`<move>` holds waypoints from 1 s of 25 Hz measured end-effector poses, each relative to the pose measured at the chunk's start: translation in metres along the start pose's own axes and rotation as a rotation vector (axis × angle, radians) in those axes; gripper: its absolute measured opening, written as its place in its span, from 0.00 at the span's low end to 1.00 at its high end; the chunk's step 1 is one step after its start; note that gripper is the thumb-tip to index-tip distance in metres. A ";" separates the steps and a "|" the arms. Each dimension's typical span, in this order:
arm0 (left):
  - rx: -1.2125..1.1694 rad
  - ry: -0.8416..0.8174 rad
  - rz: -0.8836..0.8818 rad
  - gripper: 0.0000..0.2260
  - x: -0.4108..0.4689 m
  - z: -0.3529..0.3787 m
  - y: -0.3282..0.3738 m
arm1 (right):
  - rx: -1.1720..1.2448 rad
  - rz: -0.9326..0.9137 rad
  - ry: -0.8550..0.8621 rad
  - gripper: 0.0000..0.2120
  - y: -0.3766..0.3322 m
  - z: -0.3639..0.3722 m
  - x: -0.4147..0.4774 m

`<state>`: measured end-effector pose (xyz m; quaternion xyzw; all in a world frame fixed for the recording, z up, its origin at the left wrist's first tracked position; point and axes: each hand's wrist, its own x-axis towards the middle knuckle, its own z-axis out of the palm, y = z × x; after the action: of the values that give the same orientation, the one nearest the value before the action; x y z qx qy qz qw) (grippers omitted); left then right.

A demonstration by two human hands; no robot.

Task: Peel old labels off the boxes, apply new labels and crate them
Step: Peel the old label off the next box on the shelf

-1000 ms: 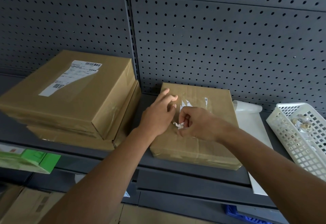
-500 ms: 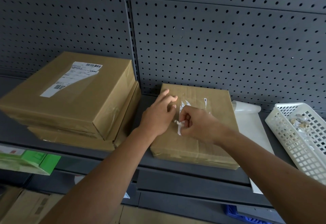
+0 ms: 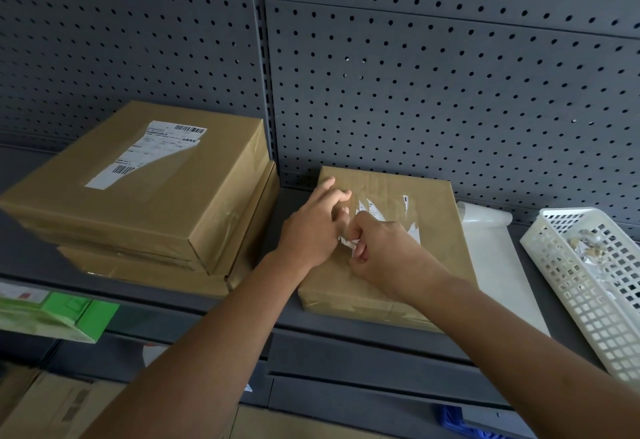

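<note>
A flat brown cardboard box (image 3: 429,203) lies on the grey shelf in front of me. Torn white remnants of an old label (image 3: 410,229) still stick to its top. My left hand (image 3: 313,227) presses on the box's left part with its fingers spread. My right hand (image 3: 381,251) pinches a curled white strip of the label (image 3: 348,243) close to my left hand. To the left, two stacked brown boxes (image 3: 180,217) sit on the shelf, the top one bearing a partly torn barcode label (image 3: 145,153).
A white perforated basket (image 3: 585,286) with paper scraps stands at the right. A white backing sheet (image 3: 495,258), curled at its far end, lies between it and the box. Grey pegboard (image 3: 433,75) forms the back wall. A green-and-white carton (image 3: 59,314) sits lower left.
My right hand has pulled the label strip slightly down and toward me, curling it more. My left hand stays pressed on the box.
</note>
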<state>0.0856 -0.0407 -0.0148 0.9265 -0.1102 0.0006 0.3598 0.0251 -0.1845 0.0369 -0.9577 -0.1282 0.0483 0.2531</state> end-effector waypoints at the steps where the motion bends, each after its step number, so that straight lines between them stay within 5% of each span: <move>1: 0.003 0.002 0.002 0.16 0.000 0.000 0.000 | -0.022 0.008 0.002 0.09 0.000 0.001 0.002; 9: 0.021 0.003 -0.011 0.17 0.000 -0.001 0.002 | 0.114 0.140 -0.007 0.09 0.005 -0.011 0.000; 20: -0.011 0.007 0.021 0.16 0.000 0.000 -0.002 | -0.366 0.020 -0.009 0.23 -0.031 0.001 -0.008; 25: -0.001 0.000 0.018 0.16 0.001 0.001 -0.005 | -0.293 0.082 -0.035 0.22 -0.035 0.008 -0.001</move>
<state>0.0871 -0.0379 -0.0183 0.9253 -0.1185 0.0039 0.3601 0.0151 -0.1522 0.0473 -0.9878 -0.0990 0.0562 0.1062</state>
